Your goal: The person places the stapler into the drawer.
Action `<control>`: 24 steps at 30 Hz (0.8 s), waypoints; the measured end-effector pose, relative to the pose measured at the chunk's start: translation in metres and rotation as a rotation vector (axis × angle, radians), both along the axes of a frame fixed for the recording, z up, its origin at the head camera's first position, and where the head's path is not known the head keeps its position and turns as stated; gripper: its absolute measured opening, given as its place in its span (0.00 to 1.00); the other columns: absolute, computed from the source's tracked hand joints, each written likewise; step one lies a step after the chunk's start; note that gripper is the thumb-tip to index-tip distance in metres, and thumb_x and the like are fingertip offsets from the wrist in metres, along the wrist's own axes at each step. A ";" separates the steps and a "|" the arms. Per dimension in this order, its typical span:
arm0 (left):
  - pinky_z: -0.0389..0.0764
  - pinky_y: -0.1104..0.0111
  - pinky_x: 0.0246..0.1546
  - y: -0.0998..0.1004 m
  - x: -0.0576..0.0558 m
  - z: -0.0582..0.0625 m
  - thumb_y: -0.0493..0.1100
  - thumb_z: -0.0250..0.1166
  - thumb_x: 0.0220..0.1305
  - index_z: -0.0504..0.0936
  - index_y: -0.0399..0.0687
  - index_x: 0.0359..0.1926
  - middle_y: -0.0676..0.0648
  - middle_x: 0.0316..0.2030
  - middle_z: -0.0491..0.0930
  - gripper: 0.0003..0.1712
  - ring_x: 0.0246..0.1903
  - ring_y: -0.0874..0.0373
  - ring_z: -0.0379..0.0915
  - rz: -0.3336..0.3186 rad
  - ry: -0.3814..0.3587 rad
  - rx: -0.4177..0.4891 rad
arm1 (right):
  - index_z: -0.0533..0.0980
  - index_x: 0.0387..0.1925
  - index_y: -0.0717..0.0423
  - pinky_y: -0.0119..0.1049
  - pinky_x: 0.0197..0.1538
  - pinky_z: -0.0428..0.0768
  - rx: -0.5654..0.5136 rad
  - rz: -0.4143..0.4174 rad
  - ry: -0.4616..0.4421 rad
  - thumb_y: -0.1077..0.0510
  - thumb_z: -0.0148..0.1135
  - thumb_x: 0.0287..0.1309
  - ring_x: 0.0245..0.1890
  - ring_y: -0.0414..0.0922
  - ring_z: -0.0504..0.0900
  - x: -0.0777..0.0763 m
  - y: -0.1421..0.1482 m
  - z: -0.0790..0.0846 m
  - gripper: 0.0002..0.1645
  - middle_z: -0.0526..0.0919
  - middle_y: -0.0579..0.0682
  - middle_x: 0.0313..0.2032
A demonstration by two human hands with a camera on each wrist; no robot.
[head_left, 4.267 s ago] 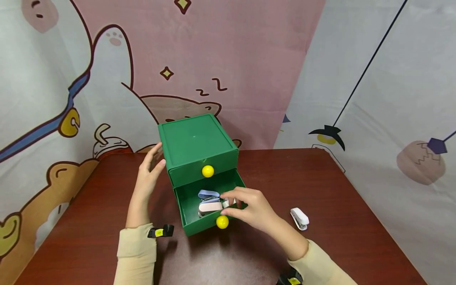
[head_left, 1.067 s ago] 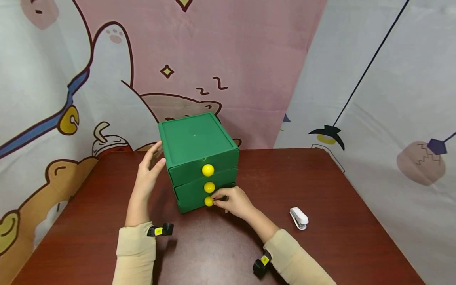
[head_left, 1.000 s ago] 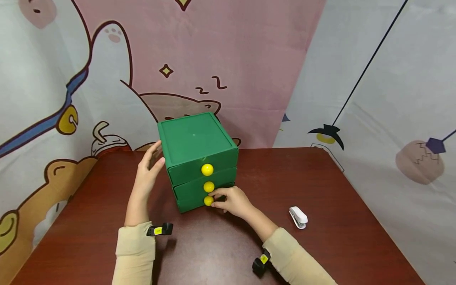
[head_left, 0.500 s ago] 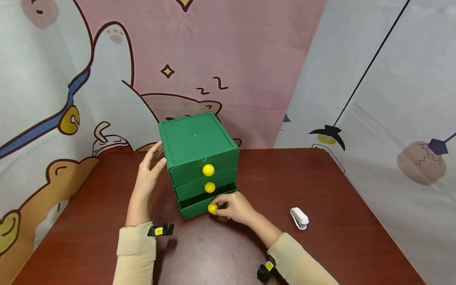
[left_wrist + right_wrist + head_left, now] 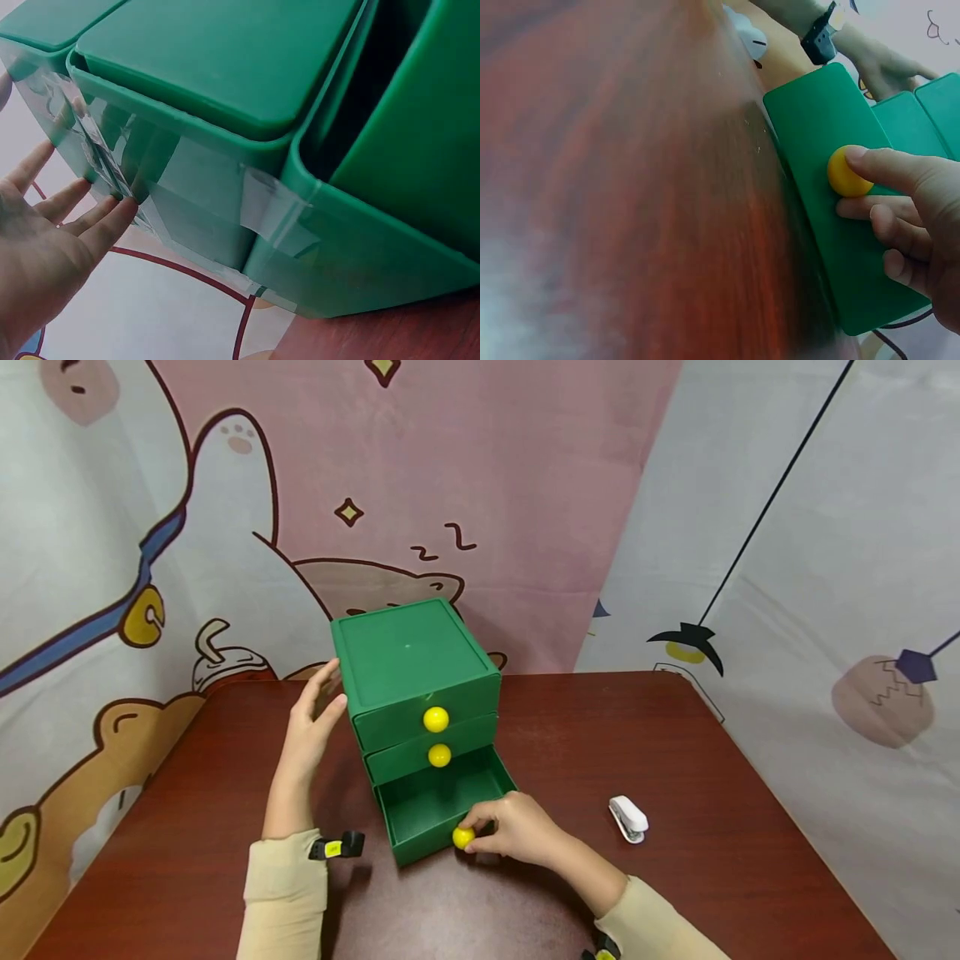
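Observation:
A green three-drawer box (image 5: 412, 652) with yellow ball knobs stands on the table. Its bottom drawer (image 5: 420, 810) is pulled well out towards me, and its green floor shows. My right hand (image 5: 517, 828) pinches the bottom drawer's yellow knob (image 5: 845, 172) between thumb and fingers, with the other fingers loosely bent in the right wrist view. My left hand (image 5: 309, 718) is at the box's left side. In the left wrist view, its spread fingertips touch the taped side wall (image 5: 202, 195). The top drawer (image 5: 397, 722) and middle drawer (image 5: 401, 762) are pushed in.
A small white stapler (image 5: 628, 819) lies on the reddish-brown table (image 5: 585, 743), right of the box. Behind the table hangs a cartoon-printed cloth (image 5: 525, 527). Dark straps with yellow tags are on both wrists.
Earlier the middle drawer stood out with staplers inside and my right hand in it. It went in, then my right hand took the bottom knob and drew that drawer out. The left hand stayed.

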State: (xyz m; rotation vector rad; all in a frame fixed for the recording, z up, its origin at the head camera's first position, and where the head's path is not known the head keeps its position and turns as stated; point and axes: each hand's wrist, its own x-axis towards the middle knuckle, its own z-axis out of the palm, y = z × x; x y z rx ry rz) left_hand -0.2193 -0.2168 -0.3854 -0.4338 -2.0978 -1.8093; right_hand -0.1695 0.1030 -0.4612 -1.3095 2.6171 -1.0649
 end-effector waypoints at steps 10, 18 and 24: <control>0.61 0.62 0.59 0.000 0.000 -0.001 0.37 0.53 0.71 0.60 0.50 0.72 0.43 0.67 0.62 0.30 0.67 0.48 0.54 -0.003 0.008 0.004 | 0.85 0.39 0.47 0.21 0.33 0.74 -0.018 0.040 0.103 0.51 0.71 0.52 0.31 0.26 0.79 0.010 0.019 0.006 0.11 0.85 0.37 0.34; 0.61 0.64 0.59 0.003 0.004 0.007 0.34 0.52 0.70 0.59 0.45 0.72 0.40 0.66 0.61 0.31 0.67 0.47 0.54 -0.005 0.000 0.011 | 0.83 0.43 0.53 0.32 0.32 0.79 -0.164 -0.117 0.034 0.56 0.73 0.51 0.32 0.38 0.81 0.008 0.065 0.018 0.16 0.85 0.45 0.37; 0.62 0.63 0.59 0.010 0.018 0.024 0.33 0.50 0.71 0.57 0.36 0.72 0.33 0.67 0.59 0.30 0.67 0.41 0.52 -0.005 -0.010 -0.006 | 0.82 0.47 0.47 0.35 0.35 0.79 -0.180 -0.251 0.098 0.59 0.76 0.45 0.37 0.45 0.81 0.008 0.102 0.020 0.23 0.83 0.42 0.42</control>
